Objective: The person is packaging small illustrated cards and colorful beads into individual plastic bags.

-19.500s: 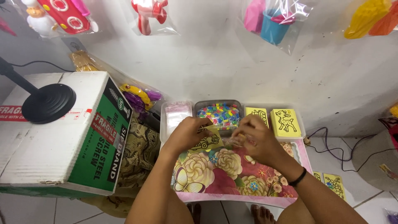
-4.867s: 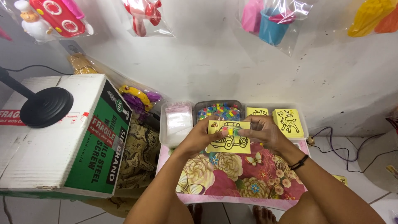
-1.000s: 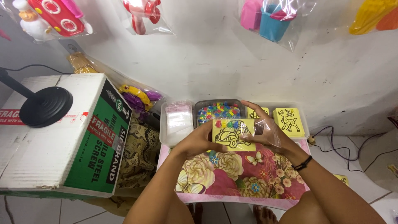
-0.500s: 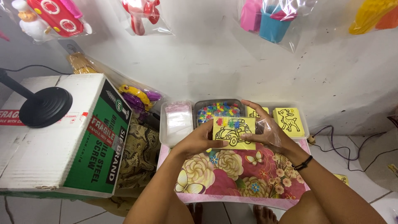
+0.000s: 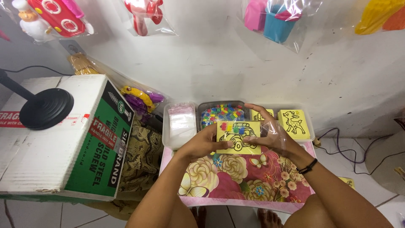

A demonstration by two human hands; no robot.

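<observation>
1. A yellow card printed with a car outline is held between both hands above the flowered board; it is raised off the surface and tilted toward the camera, so its face can be seen.
2. The left hand is closed on the card's left edge, thumb on the face and fingers behind; the card is steadied that way.
3. The right hand is kept at the right edge with fingers spread and a clear plastic bag held against them (whether the card is already partly inside it cannot be told).
4. The tray is set just behind the board, within reach; coloured beads, folded bags and a deer card are kept in separate compartments.
5. A cardboard box is placed at the left, bearing a black round stand base.
</observation>
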